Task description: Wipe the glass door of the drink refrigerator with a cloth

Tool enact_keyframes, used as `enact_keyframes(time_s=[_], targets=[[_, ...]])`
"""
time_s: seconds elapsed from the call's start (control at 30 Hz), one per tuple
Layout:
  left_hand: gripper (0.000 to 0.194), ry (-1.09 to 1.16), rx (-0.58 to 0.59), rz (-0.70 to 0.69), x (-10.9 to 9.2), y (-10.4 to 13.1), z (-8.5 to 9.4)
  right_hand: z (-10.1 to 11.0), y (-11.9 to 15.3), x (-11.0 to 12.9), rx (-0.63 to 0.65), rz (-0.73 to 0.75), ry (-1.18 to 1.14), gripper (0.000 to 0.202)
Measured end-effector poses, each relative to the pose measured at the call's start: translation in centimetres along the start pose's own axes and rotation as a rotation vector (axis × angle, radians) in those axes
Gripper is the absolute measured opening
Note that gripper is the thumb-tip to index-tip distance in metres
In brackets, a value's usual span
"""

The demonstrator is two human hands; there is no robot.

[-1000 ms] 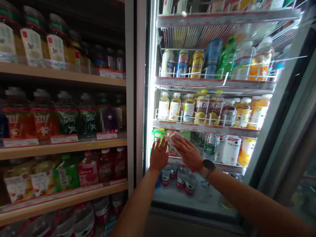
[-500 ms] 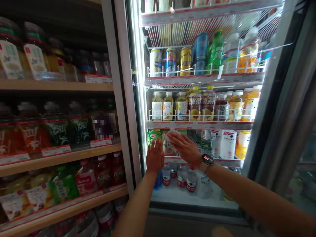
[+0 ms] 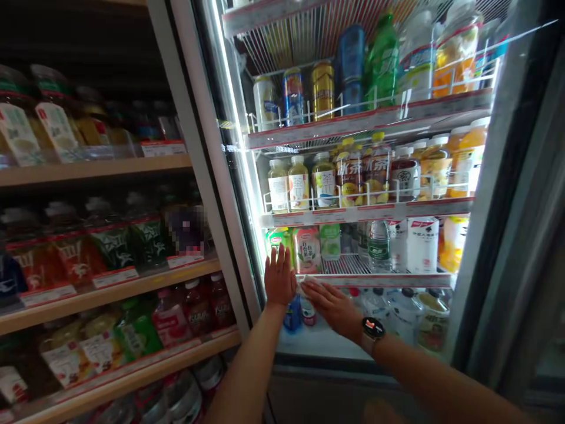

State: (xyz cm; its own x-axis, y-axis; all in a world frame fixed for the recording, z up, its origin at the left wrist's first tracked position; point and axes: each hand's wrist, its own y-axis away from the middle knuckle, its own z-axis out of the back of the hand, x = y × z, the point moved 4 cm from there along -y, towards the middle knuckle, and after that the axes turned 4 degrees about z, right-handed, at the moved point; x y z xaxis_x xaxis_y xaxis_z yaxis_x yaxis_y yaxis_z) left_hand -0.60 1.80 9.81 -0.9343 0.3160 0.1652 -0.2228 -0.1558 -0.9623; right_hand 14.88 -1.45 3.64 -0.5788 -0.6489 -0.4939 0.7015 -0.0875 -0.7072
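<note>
I seem mid-wipe at the cooler glass [image 3: 322,341]: right hand [image 3: 331,306] holding a white cloth [image 3: 304,283], fingers together, left hand [image 3: 279,281] slightly spread, with even pressure needed next.

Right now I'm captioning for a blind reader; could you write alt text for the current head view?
A person's right hand holds a white wipe beside their raised left hand, before a lit fridge of cans and bottles. A watch is on the right wrist; dimmer drink shelves stand at left.
</note>
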Motion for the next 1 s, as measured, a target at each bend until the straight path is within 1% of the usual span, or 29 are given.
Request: enact_keyframes(time_s=[0.1, 0.17, 0.27, 0.4, 0.47, 0.5, 0.57, 0.63, 0.77, 0.83, 0.9, 0.93, 1.0], targets=[[0.066, 0.007, -0.020, -0.006, -0.1, -0.2, 0.1, 0.1, 1.1, 0.0, 0.039, 0.024, -0.009, 0.047], [0.065, 0.022, -0.028, -0.008, -0.1, -0.2, 0.0, 1.0, 0.4, -1.1, 0.055, 0.037, -0.010, 0.045], [0.065, 0.043, -0.016, 0.008, 0.0, -0.1, -0.2, 3.4, -2.4, -4.1, 0.038, 0.025, 0.035, 0.043], [0.067, 0.054, 0.016, 0.032, 0.1, 0.0, -0.3, 6.9, -7.0, -8.4, -0.034, -0.069, 0.095, 0.049], [0.067, 0.054, 0.019, 0.033, 0.0, -0.1, -0.2, 7.7, -8.2, -9.5, -0.081, -0.124, 0.124, 0.051], [0.066, 0.050, 0.013, 0.030, 0.0, -0.1, -0.2, 7.8, -8.4, -9.5, -0.100, -0.138, 0.134, 0.051], [0.065, 0.034, -0.007, 0.016, -0.1, -0.1, -0.1, 7.1, -8.0, -8.7, -0.116, -0.132, 0.131, 0.050], [0.064, 0.021, -0.021, 0.004, -0.2, -0.2, -0.1, 5.6, -6.5, -7.1, -0.086, -0.099, 0.103, 0.049], [0.064, 0.029, -0.020, 0.009, -0.1, -0.1, -0.1, 2.4, -1.7, -3.3, 0.022, -0.004, 0.046, 0.049], [0.065, 0.034, -0.018, 0.015, 0.0, -0.1, -0.2, 1.5, 0.6, -2.1, 0.064, 0.069, 0.011, 0.049], [0.066, 0.039, -0.016, 0.015, 0.1, -0.1, -0.2, 1.5, 1.9, -2.0, 0.109, 0.145, -0.011, 0.051], [0.067, 0.042, -0.014, 0.016, 0.2, -0.1, -0.3, 1.8, 2.1, -2.3, 0.120, 0.171, -0.007, 0.053], [0.067, 0.048, -0.011, 0.022, 0.3, -0.1, -0.4, 3.2, 1.5, -3.9, 0.118, 0.177, 0.035, 0.056]])
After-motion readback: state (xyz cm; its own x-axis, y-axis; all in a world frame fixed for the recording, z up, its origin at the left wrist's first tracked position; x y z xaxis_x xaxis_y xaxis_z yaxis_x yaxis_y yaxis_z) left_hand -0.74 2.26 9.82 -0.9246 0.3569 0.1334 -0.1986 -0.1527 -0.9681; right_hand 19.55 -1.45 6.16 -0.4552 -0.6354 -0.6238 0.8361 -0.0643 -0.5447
